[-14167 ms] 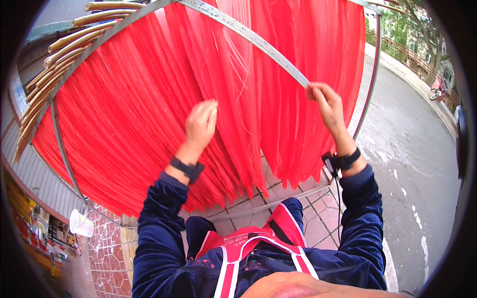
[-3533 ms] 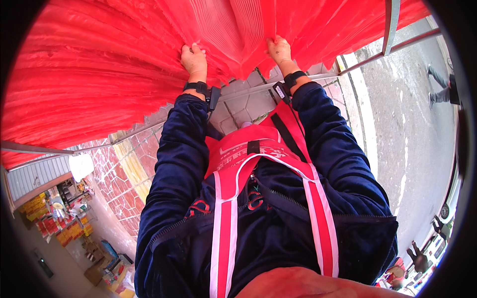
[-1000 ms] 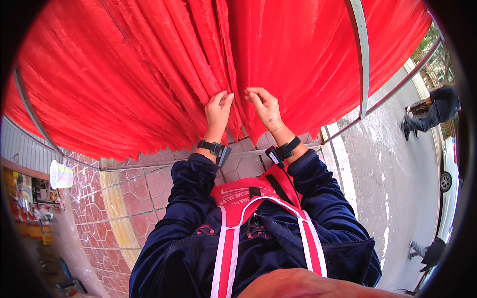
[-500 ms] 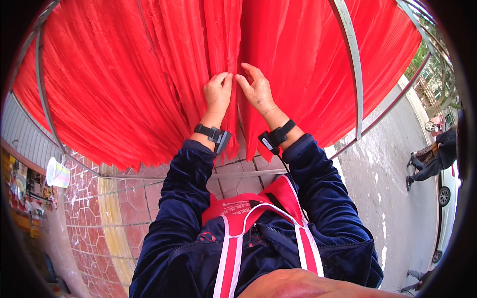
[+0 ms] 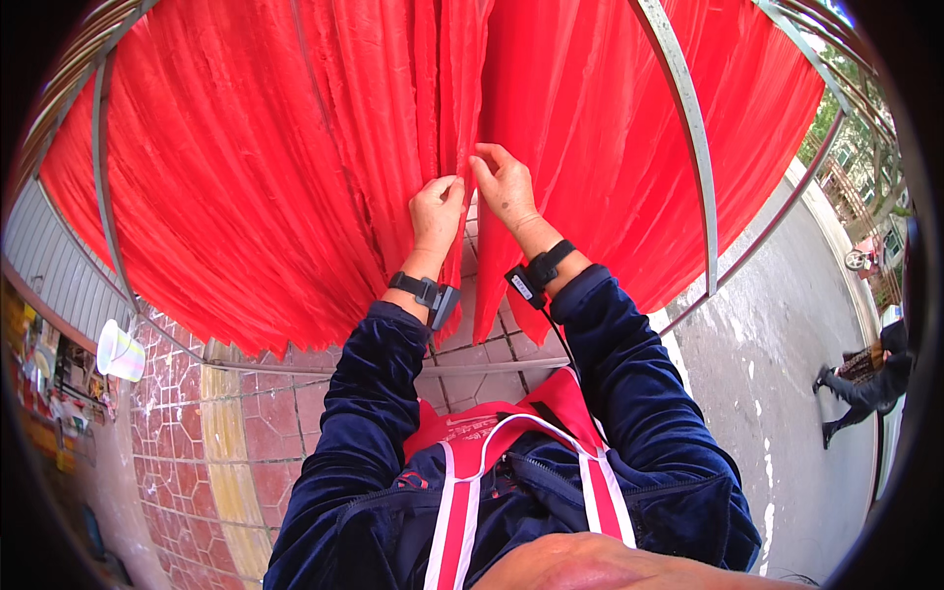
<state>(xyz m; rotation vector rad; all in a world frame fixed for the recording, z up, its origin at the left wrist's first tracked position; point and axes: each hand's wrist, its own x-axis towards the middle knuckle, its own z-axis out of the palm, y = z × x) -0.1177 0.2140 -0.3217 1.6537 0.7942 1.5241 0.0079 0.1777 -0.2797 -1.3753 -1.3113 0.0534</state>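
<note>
Long, thin red sheets (image 5: pixel 295 177) hang in dense vertical folds in front of me, cloth or plastic I cannot tell. My left hand (image 5: pixel 436 210) is closed, thumb and fingers pinching the edge of a fold near the middle. Just to its right and slightly higher, my right hand (image 5: pixel 507 185) has its thumb and forefinger together at the same fold's edge. Beneath the hands a narrow gap parts the left sheets from the right ones (image 5: pixel 600 177), with paving showing through. Both wrists carry black straps with small devices.
A metal frame surrounds the sheets, with a curved upright (image 5: pixel 693 128) at right and a low crossbar (image 5: pixel 472 369) before me. A white bucket (image 5: pixel 120 352) stands at left near cluttered goods. At right, a person in dark clothes (image 5: pixel 870 379) is on the grey road (image 5: pixel 787 324).
Both hands have come lower and nearer to me along the fold. The right thumb and forefinger, apart before, have closed together. The gap between the sheets looks wider below the hands.
</note>
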